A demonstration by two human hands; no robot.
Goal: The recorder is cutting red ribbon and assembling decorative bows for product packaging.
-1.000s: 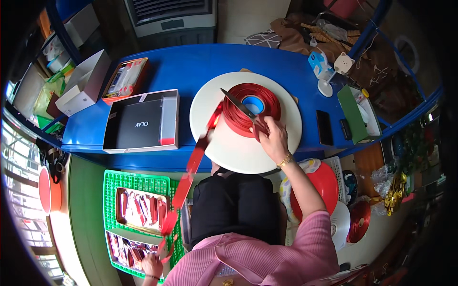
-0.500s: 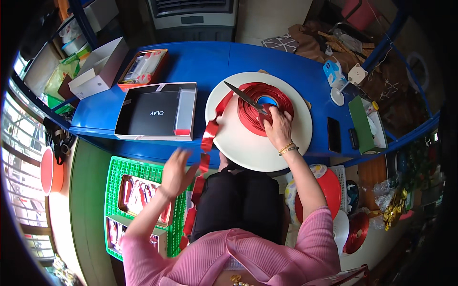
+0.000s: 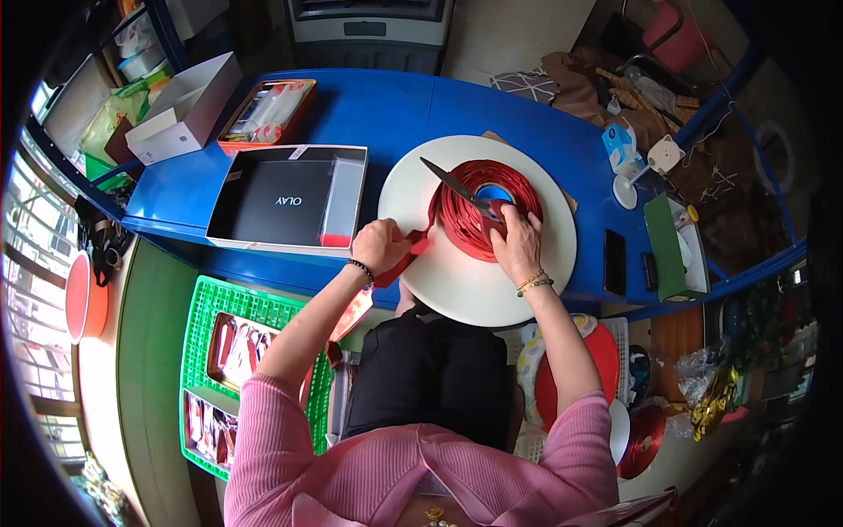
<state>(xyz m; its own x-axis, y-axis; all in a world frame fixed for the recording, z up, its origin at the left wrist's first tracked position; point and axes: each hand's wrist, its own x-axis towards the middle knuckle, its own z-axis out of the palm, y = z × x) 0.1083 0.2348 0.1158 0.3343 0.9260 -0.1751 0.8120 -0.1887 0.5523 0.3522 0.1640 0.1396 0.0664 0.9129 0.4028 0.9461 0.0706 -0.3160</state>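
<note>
The left hand (image 3: 379, 247) pinches the free end of a red ribbon (image 3: 406, 260) between closed fingers, while the right hand (image 3: 518, 244) is closed around the handles of a pair of scissors (image 3: 457, 186) and rests on the ribbon roll (image 3: 481, 211). The roll lies flat on a round white disc (image 3: 465, 281) at the twelve o'clock edge of the person's lap, on a blue table (image 3: 395, 110). The ribbon looks light, thin and soft, probably slippery on its glossy face, so it likely wants a firm pinch close to the cut point; the loose tail droops toward seven o'clock off the table edge. The scissors point toward ten o'clock, blades apart

Largest to smallest around the disc: a green plastic crate (image 3: 206, 321) at eight o'clock, on the floor, holds red-and-clear packets. A flat open box with a black inner panel (image 3: 272, 202) sits at ten o'clock, white-rimmed. A white carton (image 3: 180, 110) stands farther out at ten o'clock, with an orange tray of wrapped items (image 3: 263, 112) just beside it. A green rectangular box (image 3: 667, 246) lies at three o'clock, a dark phone (image 3: 615, 261) between it and the disc. A small light-blue pack (image 3: 619, 145) sits at two o'clock
</note>
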